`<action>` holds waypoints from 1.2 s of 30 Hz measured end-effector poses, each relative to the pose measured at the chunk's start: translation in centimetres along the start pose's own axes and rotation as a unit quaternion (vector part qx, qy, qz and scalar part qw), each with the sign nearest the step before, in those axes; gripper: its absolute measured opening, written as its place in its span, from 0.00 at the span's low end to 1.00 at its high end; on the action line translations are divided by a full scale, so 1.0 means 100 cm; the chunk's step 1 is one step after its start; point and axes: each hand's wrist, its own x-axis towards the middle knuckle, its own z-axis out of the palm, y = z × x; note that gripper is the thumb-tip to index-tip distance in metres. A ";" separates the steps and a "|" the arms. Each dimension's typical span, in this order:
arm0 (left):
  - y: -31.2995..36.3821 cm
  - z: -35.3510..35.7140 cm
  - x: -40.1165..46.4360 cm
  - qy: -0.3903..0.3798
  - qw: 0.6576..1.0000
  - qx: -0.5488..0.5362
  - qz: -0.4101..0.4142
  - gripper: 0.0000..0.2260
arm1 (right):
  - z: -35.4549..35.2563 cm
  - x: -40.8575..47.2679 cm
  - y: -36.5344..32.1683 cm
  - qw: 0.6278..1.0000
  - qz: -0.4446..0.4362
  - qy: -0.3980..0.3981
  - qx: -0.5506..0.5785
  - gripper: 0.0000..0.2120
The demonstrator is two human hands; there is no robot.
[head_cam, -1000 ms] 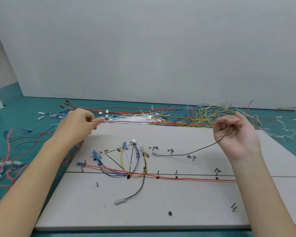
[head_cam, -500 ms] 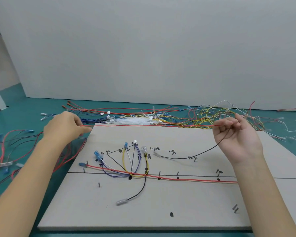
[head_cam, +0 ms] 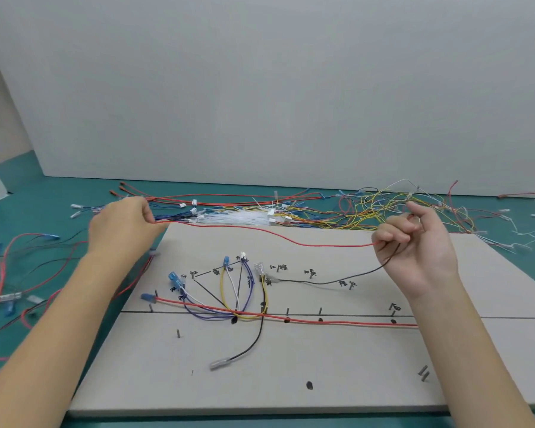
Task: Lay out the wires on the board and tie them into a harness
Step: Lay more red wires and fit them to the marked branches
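Item: grey harness board [head_cam: 337,375], lower centre of frame, lying on a teal table [head_cam: 37,186]. Markings: handwritten black characters beside the pins, too small to read with certainty; a ruled black line [head_cam: 491,317] crosses the board left to right, with black dots below it. No brand visible. Fitted wires: a long red wire [head_cam: 337,321] along the ruled line, ending at a blue terminal [head_cam: 146,297] at centre left; yellow loop [head_cam: 222,291], purple loop [head_cam: 204,315], white lead and a black lead ending in a clear sleeve [head_cam: 218,363], all gathered left of centre. Loose stock: mixed wires [head_cam: 383,208] heaped along the board's far edge; more red and black leads at the left edge of frame. Left hand [head_cam: 122,230], centre left, fingers closed, pinching one end of a thin red wire [head_cam: 275,234]. Right hand [head_cam: 414,251], centre right, fingers curled, pinching the other end together with a black wire [head_cam: 331,282] that trails down to a clear connector mid-board. Change from half a second ago: the red wire, then drawn nearly straight along the board's far edge, now sags in a shallow curve over the board; the left hand has shifted slightly toward the centre.
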 end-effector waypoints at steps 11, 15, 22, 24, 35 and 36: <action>0.048 0.004 -0.030 -0.062 0.983 -0.049 0.164 0.19 | 0.013 -0.016 0.048 0.860 -0.130 -0.098 -0.484 0.17; 0.056 0.008 -0.037 -0.074 0.984 -0.043 0.159 0.18 | 0.018 -0.025 0.075 0.723 -0.167 -0.170 -0.648 0.16; 0.064 0.013 -0.045 -0.086 0.979 -0.053 0.178 0.19 | 0.035 -0.030 0.103 0.523 -0.180 -0.258 -0.792 0.15; 0.064 0.014 -0.045 -0.090 0.979 -0.054 0.176 0.19 | 0.036 -0.030 0.107 0.504 -0.178 -0.279 -0.798 0.11; 0.060 0.012 -0.041 -0.069 0.980 -0.086 0.164 0.19 | 0.028 -0.027 0.104 0.650 -0.105 -0.328 -0.678 0.12; 0.058 0.011 -0.039 -0.064 0.983 -0.081 0.150 0.19 | 0.029 -0.027 0.102 0.670 -0.090 -0.337 -0.656 0.11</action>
